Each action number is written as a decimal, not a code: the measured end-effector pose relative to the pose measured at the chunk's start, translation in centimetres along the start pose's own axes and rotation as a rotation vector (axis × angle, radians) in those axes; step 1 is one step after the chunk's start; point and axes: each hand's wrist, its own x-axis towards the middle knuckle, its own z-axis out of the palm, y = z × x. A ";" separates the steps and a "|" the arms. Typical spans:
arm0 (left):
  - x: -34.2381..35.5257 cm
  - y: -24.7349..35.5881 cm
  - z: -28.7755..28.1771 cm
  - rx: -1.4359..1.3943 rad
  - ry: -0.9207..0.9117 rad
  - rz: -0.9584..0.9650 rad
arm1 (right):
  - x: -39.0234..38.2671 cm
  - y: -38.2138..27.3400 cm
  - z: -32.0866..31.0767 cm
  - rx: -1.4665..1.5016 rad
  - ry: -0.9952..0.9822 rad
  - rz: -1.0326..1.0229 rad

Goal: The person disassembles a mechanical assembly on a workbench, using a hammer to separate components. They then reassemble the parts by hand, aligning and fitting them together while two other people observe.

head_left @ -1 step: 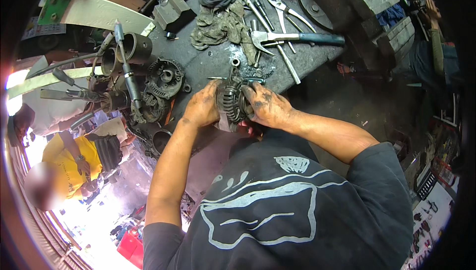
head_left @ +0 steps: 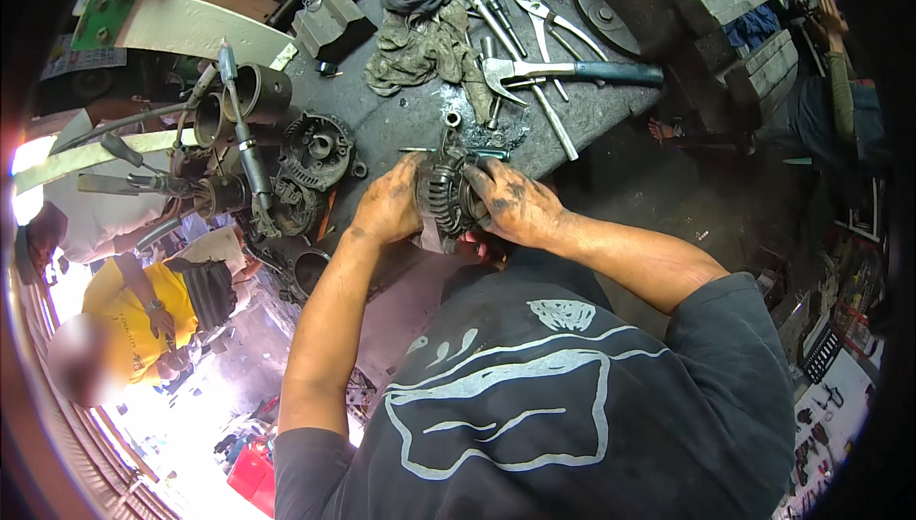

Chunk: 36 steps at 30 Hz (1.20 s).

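I keep both sides of the finned metal part (head_left: 442, 197) clamped, left hand (head_left: 389, 200) opposite right hand (head_left: 520, 200), probably for steadiness, at the workbench's (head_left: 384, 127) near edge; beyond, a hammer (head_left: 596, 72) lies seemingly within reach.

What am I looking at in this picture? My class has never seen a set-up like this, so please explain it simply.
No machine arm here: you see a person's bare left hand and right hand. The camera is worn on the head and looks down, so the dark shirt is the wearer's own. Its fisheye lens bends straight edges near the rim. Both hands hold a ribbed metal part between them. On the workbench beyond lie a claw hammer, pliers and crumpled rags; a round metal housing sits to the left.
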 end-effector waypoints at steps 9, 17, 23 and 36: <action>0.5 -0.4 0.4 0.091 0.038 0.033 | 3.2 1.0 -0.8 0.993 -0.253 0.688; 0.7 -0.6 0.3 0.027 -0.009 -0.045 | 0.9 1.1 -0.1 0.084 0.073 -0.040; 0.4 -0.7 1.0 0.091 0.076 0.022 | 2.5 0.7 -0.4 1.354 -0.338 0.937; 0.4 -0.5 0.6 0.014 0.080 0.006 | 1.1 0.9 -1.5 0.368 0.019 0.250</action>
